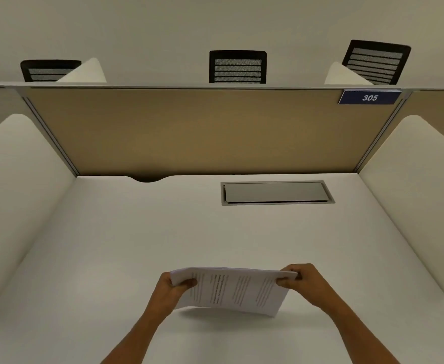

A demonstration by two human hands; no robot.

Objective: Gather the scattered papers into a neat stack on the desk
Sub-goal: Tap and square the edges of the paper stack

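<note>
Above the desk (pixel 110 245), both hands grip the papers (pixel 238 290).

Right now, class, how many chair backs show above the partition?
3: the left chair, the middle chair and the right chair. Dividers part-hide the outer two.

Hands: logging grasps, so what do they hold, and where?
The paper stack: left hand and right hand each pinch one short end.

The white desk surface (pixel 136 245) lies bare from 9 through 12 to 3 o'clock of the held sheaf. A flush grey metal cable hatch (pixel 276 193) sits at 1 o'clock. The tan fabric back panel (pixel 202 132) at 12 and white curved side dividers (pixel 18 193) at 9 and 3 wall it in.
</note>
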